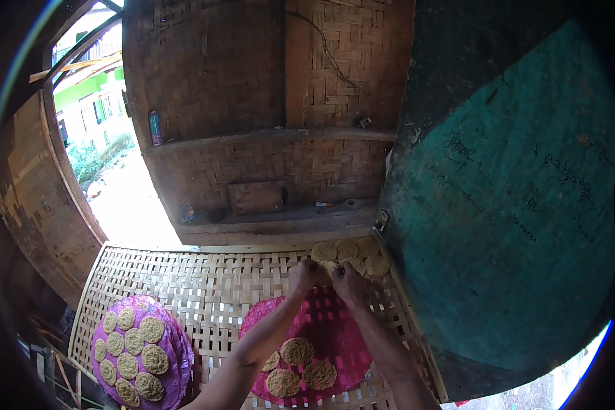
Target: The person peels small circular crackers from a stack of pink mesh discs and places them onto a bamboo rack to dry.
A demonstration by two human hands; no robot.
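Thin Disc Held by Its Edges at the Tray's Far Corner

A pale disc [329, 265] was held at the far right of the woven bamboo tray [208, 277], just beside a cluster of laid discs [346, 248]. It appeared to be pinched from both sides: the left hand [303, 277] was closed at its left edge, and the right hand [348, 281] was closed at its right edge, with the fingertips drawn together. The exact grip of each thumb could not be made out, being too small and partly turned away.

For good handling, a light and equal pinch was judged to be needed, since a thin, lacy-looking disc could easily be torn or folded. Both edges were best lowered together, so that the disc could be laid flat. Overlap with the neighbouring discs was best avoided, as sticking might be caused by it.

Below the forearms, a few loose discs [298, 351] were spread on a pink sheet [345, 342]; care was advised there, because they could be brushed by a dropped forearm. Farther left, a purple sheet [175, 335] was seen well covered with more discs [152, 329]. These were best lifted singly, by being peeled slowly from one edge.
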